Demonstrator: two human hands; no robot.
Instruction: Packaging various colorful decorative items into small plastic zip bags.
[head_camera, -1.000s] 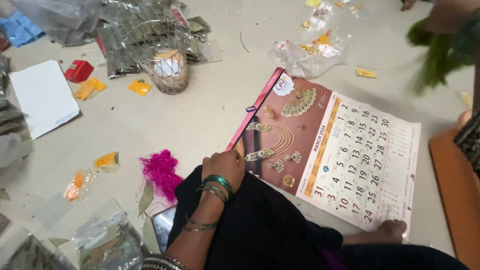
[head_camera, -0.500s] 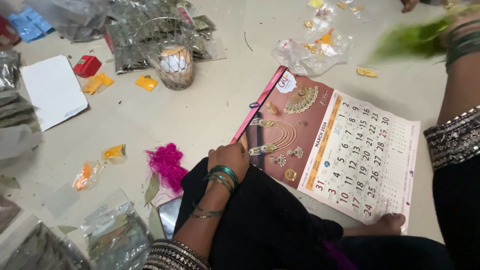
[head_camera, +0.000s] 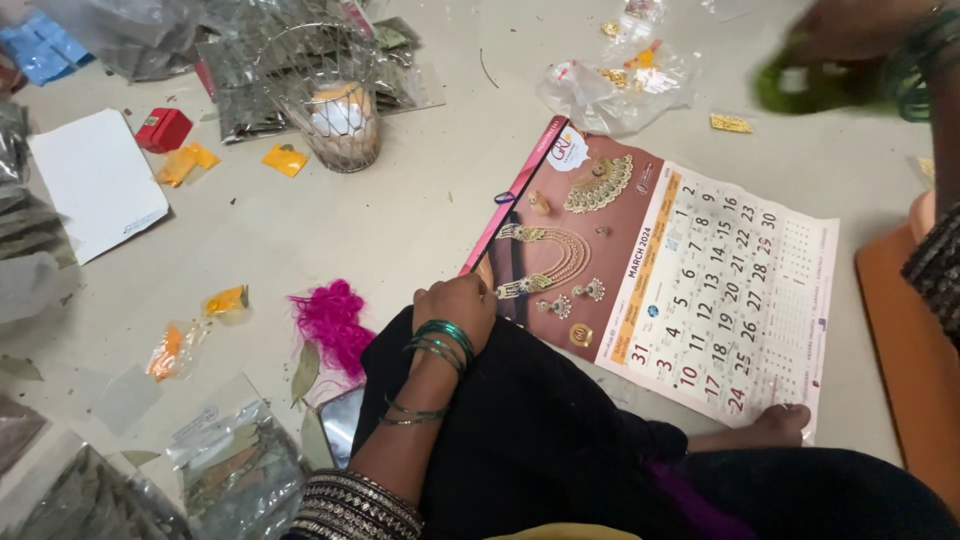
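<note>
Green bangles on left hand (head_camera: 455, 310), fingers curled on one calendar's (head_camera: 700, 290) left edge, right hand (head_camera: 850, 30) blurred, fingers' grip unclear, bare floor (head_camera: 400, 220) between

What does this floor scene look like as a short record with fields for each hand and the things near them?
left hand: closed, resting on knee at the wall calendar's edge
right hand: blurred, holding green stuff
left wrist: green bangles
beside knee: pink tuft
farther off: wire basket, red box, white card
</note>
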